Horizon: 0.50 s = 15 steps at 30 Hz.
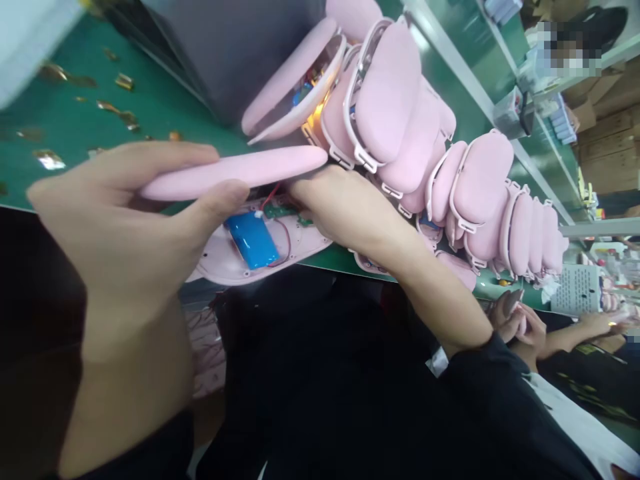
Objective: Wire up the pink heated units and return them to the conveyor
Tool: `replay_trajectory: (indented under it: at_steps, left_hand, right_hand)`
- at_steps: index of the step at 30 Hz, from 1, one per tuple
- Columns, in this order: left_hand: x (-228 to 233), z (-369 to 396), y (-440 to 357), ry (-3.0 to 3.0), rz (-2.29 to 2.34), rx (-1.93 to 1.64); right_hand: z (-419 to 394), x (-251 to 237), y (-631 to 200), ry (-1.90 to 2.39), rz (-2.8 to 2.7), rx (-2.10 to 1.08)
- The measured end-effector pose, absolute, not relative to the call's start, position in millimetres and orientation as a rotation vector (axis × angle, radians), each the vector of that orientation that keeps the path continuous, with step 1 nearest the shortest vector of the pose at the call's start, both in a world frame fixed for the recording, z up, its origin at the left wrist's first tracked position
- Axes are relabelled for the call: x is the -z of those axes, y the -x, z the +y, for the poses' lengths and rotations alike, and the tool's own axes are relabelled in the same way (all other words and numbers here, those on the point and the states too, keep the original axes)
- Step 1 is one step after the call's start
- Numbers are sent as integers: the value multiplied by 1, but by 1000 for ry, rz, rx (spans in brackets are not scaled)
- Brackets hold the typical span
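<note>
My left hand (130, 207) grips a smooth pink shell half (240, 170), thumb on the near side and fingers on the far side. Below it lies an open pink shell half (227, 270) with a blue battery pack (254, 240), a thin red wire (271, 195) and a green circuit board (277, 211) inside. My right hand (325, 200) is at the right end of these halves, its fingers curled in between them. Its fingertips are mostly hidden, so what they hold cannot be made out.
Many pink shells (390, 93) stand in a long row on the green table (165, 127). One partly open shell (295, 73) glows orange inside. A dark grey box (240, 47) stands behind. Small gold-coloured pieces (124, 81) lie at the left. Other people's hands (520, 323) work at the right.
</note>
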State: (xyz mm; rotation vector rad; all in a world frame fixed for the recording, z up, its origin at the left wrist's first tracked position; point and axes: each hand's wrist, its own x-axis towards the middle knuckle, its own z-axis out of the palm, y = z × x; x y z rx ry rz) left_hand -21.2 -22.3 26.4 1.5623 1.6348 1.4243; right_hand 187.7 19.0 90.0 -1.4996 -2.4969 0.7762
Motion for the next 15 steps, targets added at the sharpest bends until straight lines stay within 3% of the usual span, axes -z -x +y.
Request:
replay_trajectory:
  at_steps: [3, 9, 12, 15]
  left_hand:
    - [-24, -25, 18, -1584, 1571, -1513]
    - [-20, -30, 12, -1632, 1381, -1693]
    - [-22, -30, 14, -1696, 1340, -1645]
    - [-26, -30, 16, -1812, 1334, -1563]
  right_hand:
    - [-10, -96, -196, 1668, -2369, -687]
    - [-36, -75, -180, 1424, -1497, -1754]
    - [-30, -66, -171, 1255, -1271, -1953]
    - [-25, -69, -177, 1189, -1234, -1936]
